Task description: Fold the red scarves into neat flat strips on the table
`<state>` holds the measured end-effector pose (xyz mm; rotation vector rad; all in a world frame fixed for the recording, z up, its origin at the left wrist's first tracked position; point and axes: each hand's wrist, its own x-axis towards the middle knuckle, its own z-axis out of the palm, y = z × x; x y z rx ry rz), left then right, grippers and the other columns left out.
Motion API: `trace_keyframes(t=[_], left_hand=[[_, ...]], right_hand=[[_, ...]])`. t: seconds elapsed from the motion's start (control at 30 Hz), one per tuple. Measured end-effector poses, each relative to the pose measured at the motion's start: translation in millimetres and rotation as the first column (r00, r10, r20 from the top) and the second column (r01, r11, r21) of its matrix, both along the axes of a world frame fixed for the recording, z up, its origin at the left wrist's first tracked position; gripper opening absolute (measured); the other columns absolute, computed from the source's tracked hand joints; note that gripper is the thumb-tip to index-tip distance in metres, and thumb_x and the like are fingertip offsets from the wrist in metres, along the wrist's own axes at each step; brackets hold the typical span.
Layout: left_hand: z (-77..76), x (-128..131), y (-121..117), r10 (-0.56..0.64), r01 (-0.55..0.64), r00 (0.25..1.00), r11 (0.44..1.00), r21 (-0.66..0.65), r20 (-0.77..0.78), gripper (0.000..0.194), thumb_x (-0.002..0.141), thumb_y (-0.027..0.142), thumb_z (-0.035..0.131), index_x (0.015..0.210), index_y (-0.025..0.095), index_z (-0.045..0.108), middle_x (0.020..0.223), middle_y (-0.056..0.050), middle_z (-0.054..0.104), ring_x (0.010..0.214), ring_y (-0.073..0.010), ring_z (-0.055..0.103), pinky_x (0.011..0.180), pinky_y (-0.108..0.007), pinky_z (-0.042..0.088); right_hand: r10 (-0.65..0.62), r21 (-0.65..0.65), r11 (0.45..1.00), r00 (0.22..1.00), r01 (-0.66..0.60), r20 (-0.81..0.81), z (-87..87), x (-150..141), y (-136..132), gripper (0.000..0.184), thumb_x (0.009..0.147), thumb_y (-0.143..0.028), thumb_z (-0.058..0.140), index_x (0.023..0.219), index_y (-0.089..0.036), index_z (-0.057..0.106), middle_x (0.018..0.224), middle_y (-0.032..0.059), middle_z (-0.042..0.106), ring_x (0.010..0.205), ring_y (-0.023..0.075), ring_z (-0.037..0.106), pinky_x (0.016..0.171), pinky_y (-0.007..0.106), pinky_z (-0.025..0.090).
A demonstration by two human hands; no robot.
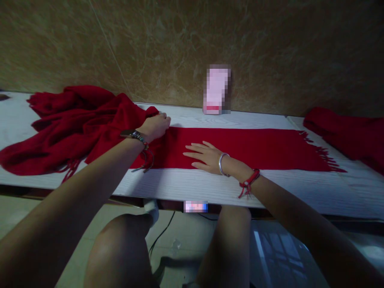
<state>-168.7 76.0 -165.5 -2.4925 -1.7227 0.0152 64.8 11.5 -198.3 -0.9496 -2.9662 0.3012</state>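
Observation:
A long red fringed scarf (pixel 255 148) lies on the white table (pixel 192 188). Its right part is spread flat, with the fringe at the right end. Its left part lies bunched in a heap (pixel 69 128). My left hand (pixel 156 126) is closed on the scarf's far edge, where the flat part meets the heap. My right hand (pixel 207 157) lies flat on the scarf's middle, fingers stretched out and pointing left. It holds nothing.
A pink box (pixel 216 91), blurred, stands against the brown wall at the back of the table. More red cloth (pixel 348 134) lies at the far right. My knees and a black cable show below the table's front edge.

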Motion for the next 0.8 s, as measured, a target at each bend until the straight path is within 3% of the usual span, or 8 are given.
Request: trace_keyframes(t=[0.13,0.23,0.37,0.5,0.67,0.8], left_hand=[[3.2,20,-26,0.073,-0.069,0.994,0.996,0.057,-0.086,0.04,0.087,0.003,0.026,0.113,0.003,0.057,0.114,-0.024,0.056,0.103,-0.0305,0.059,0.077,-0.041,0.051],[1.7,34,-40,0.105,-0.095,0.992,0.986,0.139,-0.069,0.034,0.091,0.013,0.034,0.115,0.008,0.057,0.117,-0.02,0.056,0.108,-0.0296,0.057,0.084,-0.041,0.049],[-5.3,33,-37,0.218,-0.223,0.974,0.97,0.101,0.056,0.038,0.09,0.026,0.046,0.127,0.015,0.051,0.132,-0.017,0.049,0.121,-0.0314,0.047,0.093,-0.046,0.044],[-9.6,19,-29,0.27,-0.277,0.957,0.959,0.064,0.103,0.046,0.091,0.019,0.038,0.136,0.016,0.044,0.141,-0.019,0.042,0.131,-0.0326,0.038,0.098,-0.05,0.04],[-7.2,30,-45,0.169,-0.19,0.979,0.96,0.206,0.115,0.047,0.087,0.009,0.035,0.13,0.016,0.052,0.146,-0.015,0.039,0.139,-0.0306,0.027,0.107,-0.052,0.03],[-15.2,50,-66,0.044,-0.051,0.992,0.997,0.057,0.116,0.043,0.09,0.013,0.032,0.127,0.006,0.052,0.145,-0.02,0.039,0.136,-0.0287,0.034,0.108,-0.046,0.032]], right_hand=[[0.004,0.006,1.0,1.0,-0.004,0.002,0.1,0,0,0.047,0.094,-0.038,0.039,0.14,-0.026,0.042,0.15,0.0039,0.036,0.14,0.0203,0.027,0.114,0.049,0.016],[-0.002,0.0,1.0,1.0,0.002,0.006,1.2,0,-1,0.047,0.094,-0.037,0.039,0.14,-0.027,0.041,0.151,0.0037,0.035,0.14,0.0197,0.027,0.114,0.048,0.016],[-0.007,-0.005,1.0,1.0,0.007,0.023,4.0,-1,-2,0.047,0.094,-0.036,0.039,0.141,-0.026,0.041,0.151,0.0041,0.034,0.14,0.0201,0.026,0.115,0.049,0.016],[-0.018,0.0,1.0,0.999,0.018,0.029,5.9,-1,-4,0.047,0.094,-0.035,0.04,0.14,-0.025,0.042,0.15,0.0048,0.035,0.14,0.0204,0.027,0.115,0.048,0.016],[-0.009,0.016,1.0,1.0,0.009,0.01,1.6,-1,-2,0.047,0.094,-0.037,0.039,0.14,-0.027,0.042,0.15,0.0034,0.036,0.14,0.0197,0.027,0.114,0.048,0.017],[-0.018,0.012,1.0,1.0,0.017,0.007,-2.2,0,0,0.046,0.094,-0.038,0.04,0.138,-0.026,0.044,0.149,0.0045,0.038,0.14,0.0193,0.028,0.115,0.047,0.017]])
